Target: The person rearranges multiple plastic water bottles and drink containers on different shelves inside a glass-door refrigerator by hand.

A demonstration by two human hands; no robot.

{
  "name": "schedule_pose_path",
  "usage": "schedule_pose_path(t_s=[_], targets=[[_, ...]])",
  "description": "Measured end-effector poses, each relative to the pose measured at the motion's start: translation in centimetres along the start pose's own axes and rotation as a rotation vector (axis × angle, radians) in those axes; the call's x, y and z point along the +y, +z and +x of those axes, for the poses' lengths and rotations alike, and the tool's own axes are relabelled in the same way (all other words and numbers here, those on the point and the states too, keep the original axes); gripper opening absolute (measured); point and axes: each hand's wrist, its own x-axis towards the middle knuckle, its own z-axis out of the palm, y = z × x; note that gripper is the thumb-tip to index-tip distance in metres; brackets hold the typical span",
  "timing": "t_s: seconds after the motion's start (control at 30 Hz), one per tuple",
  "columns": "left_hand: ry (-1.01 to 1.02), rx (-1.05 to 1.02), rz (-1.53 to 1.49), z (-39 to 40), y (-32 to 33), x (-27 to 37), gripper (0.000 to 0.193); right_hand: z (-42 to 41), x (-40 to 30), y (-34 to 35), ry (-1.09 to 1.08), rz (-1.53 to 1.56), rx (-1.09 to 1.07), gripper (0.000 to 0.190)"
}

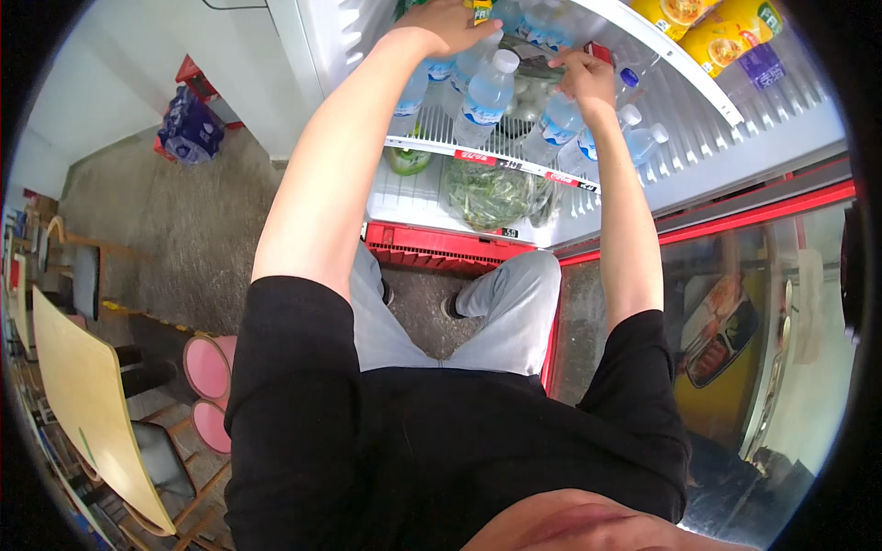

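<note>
My left hand (pixel 448 27) reaches over the left side of the upper fridge shelf, its thumb stretched out above clear water bottles. Its other fingers are partly cut off by the top of the picture, beside a yellow-labelled package (pixel 480 10). Nearby stands a white-capped water bottle (pixel 484 100). My right hand (pixel 586 81) is bent over the top of another water bottle (pixel 551 129), hiding its cap; whether it grips the bottle is unclear. Its forefinger points at a clear plastic bag (pixel 524 103) of pale round items between the two hands.
Below the wire shelf (pixel 506 153) lie bagged leafy greens (pixel 486 196) and a green bottle (pixel 409 161). Yellow packets (pixel 734 38) sit higher at right. The glass fridge door (pixel 723 330) stands ajar on my right. A wooden table (pixel 89 399) and pink round stools (pixel 207 368) are left.
</note>
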Motion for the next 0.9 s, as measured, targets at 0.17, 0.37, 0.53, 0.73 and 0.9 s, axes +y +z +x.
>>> schedule_pose_path(t_s=[0.17,0.37,0.53,0.73,0.9], targets=[[0.025,-0.007,-0.024,-0.3,1.0,-1.2,0.065,-0.3,1.8,1.2,-0.013,0.069,0.053,0.035],[0.012,-0.046,0.02,0.1,0.9,-1.8,0.068,0.0,2.0,1.8,0.002,0.025,0.106,0.036],[-0.004,-0.01,-0.001,-0.2,1.7,-1.6,0.07,-0.8,1.5,2.6,0.01,0.024,0.192,0.034],[-0.09,-0.042,-0.013,-0.9,1.2,-1.2,0.071,-1.0,1.7,4.5,-0.039,-0.076,0.252,0.035],[-0.02,-0.041,-0.006,-0.5,2.3,-1.7,0.068,-0.9,0.8,5.8,-0.036,-0.086,0.212,0.032]])
